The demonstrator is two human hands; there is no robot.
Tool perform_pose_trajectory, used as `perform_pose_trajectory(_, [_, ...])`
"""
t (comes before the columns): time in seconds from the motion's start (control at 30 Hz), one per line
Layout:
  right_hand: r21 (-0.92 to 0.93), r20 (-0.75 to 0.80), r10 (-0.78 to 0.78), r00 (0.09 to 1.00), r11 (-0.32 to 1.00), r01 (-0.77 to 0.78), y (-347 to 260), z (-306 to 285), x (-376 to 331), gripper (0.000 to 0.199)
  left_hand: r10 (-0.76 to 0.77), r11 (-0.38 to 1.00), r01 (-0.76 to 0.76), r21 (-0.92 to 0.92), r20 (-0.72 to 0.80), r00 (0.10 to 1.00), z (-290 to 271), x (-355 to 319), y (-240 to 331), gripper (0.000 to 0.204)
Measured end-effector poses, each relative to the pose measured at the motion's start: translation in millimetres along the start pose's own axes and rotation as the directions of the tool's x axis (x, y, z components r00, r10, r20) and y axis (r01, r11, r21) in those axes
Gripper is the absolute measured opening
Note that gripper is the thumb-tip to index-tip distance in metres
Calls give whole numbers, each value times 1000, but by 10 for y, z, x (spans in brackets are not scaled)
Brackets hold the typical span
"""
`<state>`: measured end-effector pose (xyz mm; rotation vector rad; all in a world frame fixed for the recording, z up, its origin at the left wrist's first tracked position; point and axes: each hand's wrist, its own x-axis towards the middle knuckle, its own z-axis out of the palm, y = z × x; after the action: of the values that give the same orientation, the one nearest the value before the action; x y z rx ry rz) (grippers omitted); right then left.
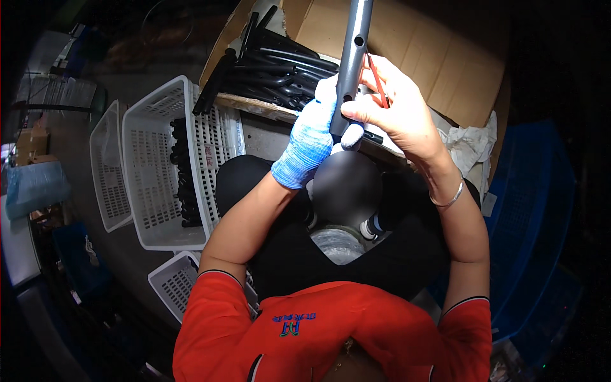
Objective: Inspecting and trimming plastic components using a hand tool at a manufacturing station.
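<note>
A dark grey metal tube [354, 63] with round holes along its side stands up lengthwise in front of me. My left hand [312, 130], in a blue and white knit glove, is wrapped round its lower part. My bare right hand [401, 105] is at the tube's right side, its thumb against the tube beside the lower hole. A thin red stick-like tool [377, 81] lies in the fingers of that hand; its kind I cannot make out. Below the hands, a short black rod-shaped end [372, 135] shows, partly hidden.
An open cardboard box [407, 41] ahead holds many black tubes [273, 70]. To my left stand a white plastic basket [149, 165] with black parts inside and a smaller basket [172, 280]. White cloth [468, 146] and a blue container [534, 210] are at the right.
</note>
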<state>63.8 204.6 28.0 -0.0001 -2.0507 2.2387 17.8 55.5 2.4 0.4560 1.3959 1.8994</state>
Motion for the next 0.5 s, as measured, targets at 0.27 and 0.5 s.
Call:
perform_pose_trajectory(0.27, [-103, -39, -73, 997, 992, 68, 31, -60, 20, 51, 85, 964, -65, -256, 67, 994, -8, 15, 6, 24])
perform_pose_trajectory(0.5, [-141, -78, -57, 995, 989, 45, -4, -135, 22, 30, -29, 992, 11, 124, 142, 989, -5, -37, 240, 34])
